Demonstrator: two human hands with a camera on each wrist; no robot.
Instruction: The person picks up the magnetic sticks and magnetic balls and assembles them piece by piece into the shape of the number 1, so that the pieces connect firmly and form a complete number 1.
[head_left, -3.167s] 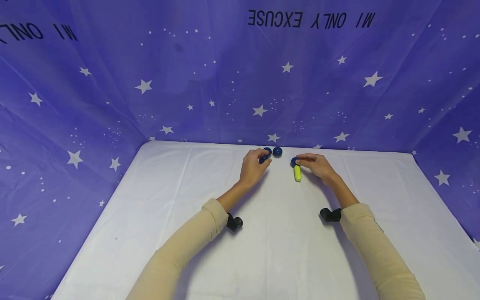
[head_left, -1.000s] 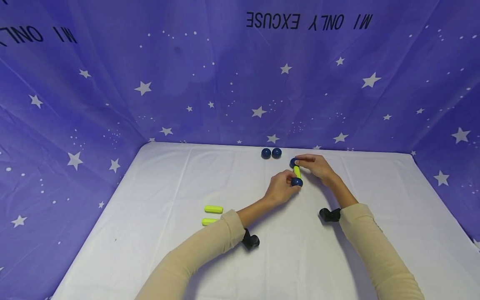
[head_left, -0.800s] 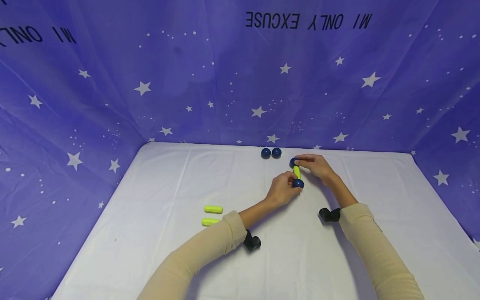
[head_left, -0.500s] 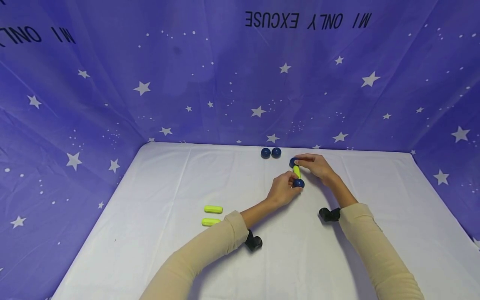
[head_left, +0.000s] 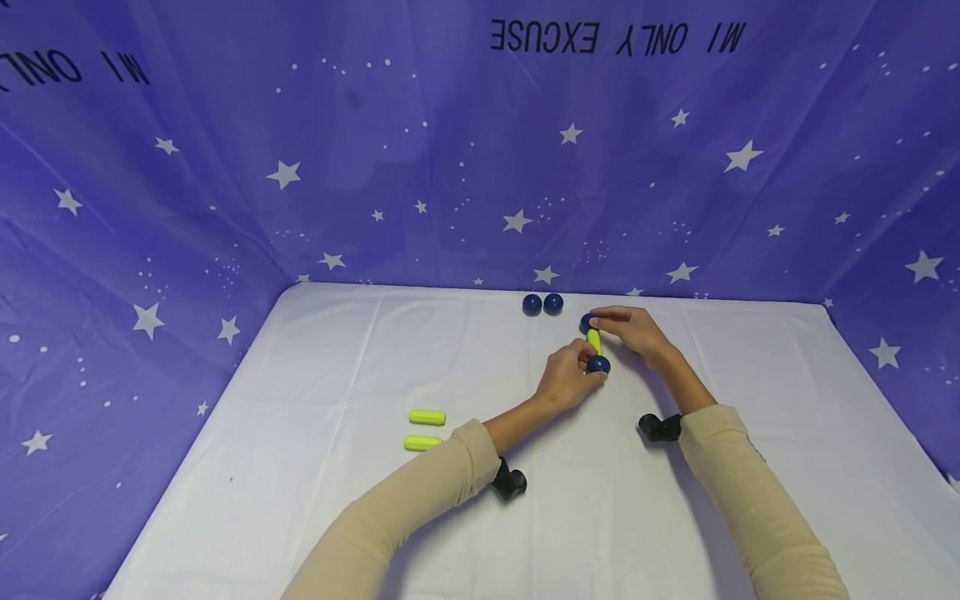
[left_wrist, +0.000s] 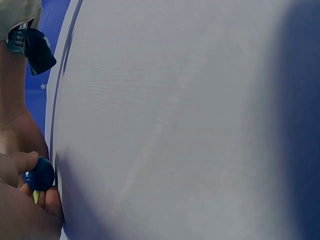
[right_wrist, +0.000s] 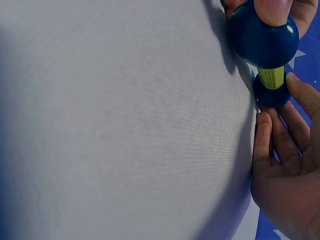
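Yellow-green rod (head_left: 595, 343) at about 1 o'clock on the white-covered counter (head_left: 337, 358), clock read from the head view with the counter's middle as hub. It lies nearly along the 12-to-6 line, bridging two dark blue balls. Far ball (head_left: 587, 323) at its 11 o'clock end, near ball (head_left: 598, 365) at its 6 o'clock end; rod appears to meet both. How firmly they are joined cannot be told.

Right hand (head_left: 633, 331), coming in from the rod's 3 o'clock, grips the far ball between thumb and fingers. Left hand (head_left: 564, 379), coming in from 8 o'clock, grasps the near ball, thumb on its near side, other fingers bent close to the rod.

Towards 12 o'clock, near the far edge, a loose pair: left spare ball (head_left: 532, 305) and right spare ball (head_left: 553, 304), side by side. Around 9 o'clock, upper spare rod (head_left: 427, 417) and lower spare rod (head_left: 422, 443), roughly parallel, apart, both lying along the 9-to-3 line. Left sleeve (head_left: 420, 479), beige, covers the lower one's 3 o'clock end. Purple star-printed backdrop (head_left: 450, 167) rises beyond the counter at 12 o'clock.
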